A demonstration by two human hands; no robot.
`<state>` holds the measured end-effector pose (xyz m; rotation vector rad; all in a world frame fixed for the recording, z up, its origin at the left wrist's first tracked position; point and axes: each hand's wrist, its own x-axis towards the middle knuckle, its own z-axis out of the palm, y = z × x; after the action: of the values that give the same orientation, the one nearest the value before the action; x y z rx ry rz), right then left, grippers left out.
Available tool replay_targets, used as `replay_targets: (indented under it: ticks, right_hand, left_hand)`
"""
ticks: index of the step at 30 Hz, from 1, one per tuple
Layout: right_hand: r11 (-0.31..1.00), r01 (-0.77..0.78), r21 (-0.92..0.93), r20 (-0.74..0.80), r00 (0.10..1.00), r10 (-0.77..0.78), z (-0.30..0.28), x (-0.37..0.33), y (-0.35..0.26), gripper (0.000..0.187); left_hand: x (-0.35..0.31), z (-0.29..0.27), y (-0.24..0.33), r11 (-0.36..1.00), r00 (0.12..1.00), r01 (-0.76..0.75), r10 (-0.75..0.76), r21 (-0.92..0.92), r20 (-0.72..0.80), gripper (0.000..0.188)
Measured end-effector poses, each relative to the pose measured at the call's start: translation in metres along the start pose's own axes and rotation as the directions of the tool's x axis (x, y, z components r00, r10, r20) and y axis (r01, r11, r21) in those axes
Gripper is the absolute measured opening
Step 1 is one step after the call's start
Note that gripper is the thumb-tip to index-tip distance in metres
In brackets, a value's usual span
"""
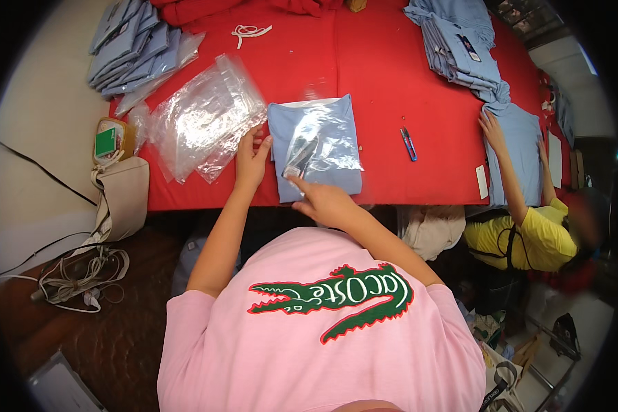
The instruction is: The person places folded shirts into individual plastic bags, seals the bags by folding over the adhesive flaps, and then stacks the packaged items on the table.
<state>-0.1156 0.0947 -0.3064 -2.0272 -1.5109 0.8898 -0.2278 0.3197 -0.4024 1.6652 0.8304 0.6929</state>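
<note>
In front of me on the red table lies a folded light-blue shirt [280, 190]. A clear plastic bag [333, 130] covers much of its upper part, with glare on it, and a dark tag [302, 154] shows there. My left hand [253, 156] is at the shirt's left edge, beside a fan of clear plastic bags [192, 113]; it is open, fingers and thumb apart. Across the shirt's lower part reaches my right hand [325, 204]. Its index finger points at the lower end of the tag, thumb apart from it, and I see nothing held.
Blue shirts are stacked at the far left [134, 51] and far right [456, 55]. A blue pen [408, 144] and a white tag [481, 182] lie rightward. At right, a co-worker in a yellow top [529, 240] handles another blue shirt [518, 141]. A basket [115, 141] sits left.
</note>
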Motion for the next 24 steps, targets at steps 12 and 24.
replay_targets:
  ticks: [12, 24]
  right_hand:
    - [0.963, -0.086, 0.256, -0.394, 0.9, 0.185, -0.081, 0.077, 0.045, 0.037]
    - [0.945, 0.184, -0.269, -0.445, 0.847, -0.292, -0.047, 0.169, 0.061, 0.019]
  left_hand:
    - [-0.013, -0.001, 0.026, 0.993, 0.989, 0.113, -0.114, 0.016, 0.094, 0.129]
    - [-0.063, -0.001, 0.031, 0.877, 0.938, -0.243, 0.104, 0.415, 0.33, 0.105]
